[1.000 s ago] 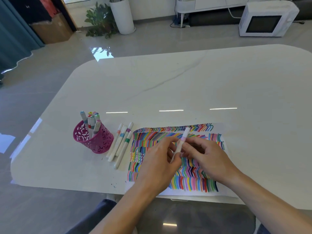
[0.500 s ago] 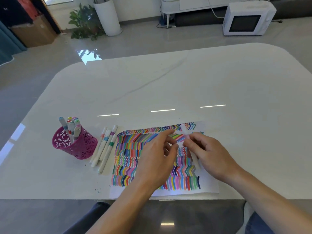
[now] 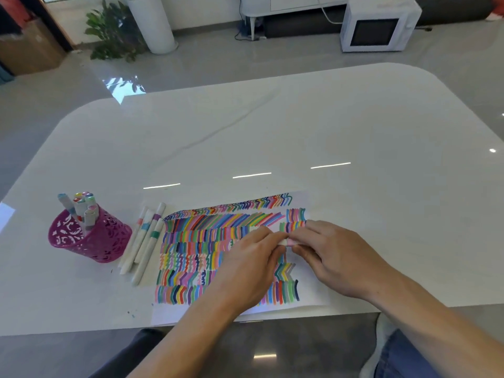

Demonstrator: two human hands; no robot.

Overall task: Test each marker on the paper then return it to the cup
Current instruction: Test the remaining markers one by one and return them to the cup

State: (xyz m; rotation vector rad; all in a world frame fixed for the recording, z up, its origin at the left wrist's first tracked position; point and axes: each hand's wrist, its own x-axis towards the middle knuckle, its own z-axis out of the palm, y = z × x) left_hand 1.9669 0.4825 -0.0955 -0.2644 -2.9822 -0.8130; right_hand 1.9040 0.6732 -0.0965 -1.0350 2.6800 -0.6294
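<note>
A white marker with a pink band (image 3: 285, 242) lies level between my two hands, just above the paper (image 3: 305, 293). My left hand (image 3: 251, 266) pinches one end and my right hand (image 3: 335, 257) pinches the other; most of the marker is hidden by my fingers. The paper is filled with rows of coloured strokes. A magenta lattice cup (image 3: 90, 236) at the left holds several markers upright. Three capped markers (image 3: 144, 241) lie side by side between the cup and the paper.
The white table (image 3: 272, 132) ends just below the paper at its front edge (image 3: 81, 327). Beyond it on the floor are a potted plant (image 3: 114, 31), a white bin (image 3: 152, 23) and a white microwave (image 3: 379, 23).
The marker has gone from upright to level between my hands, which have drawn close together over the paper. The camera has shifted, so the cup appears further left.
</note>
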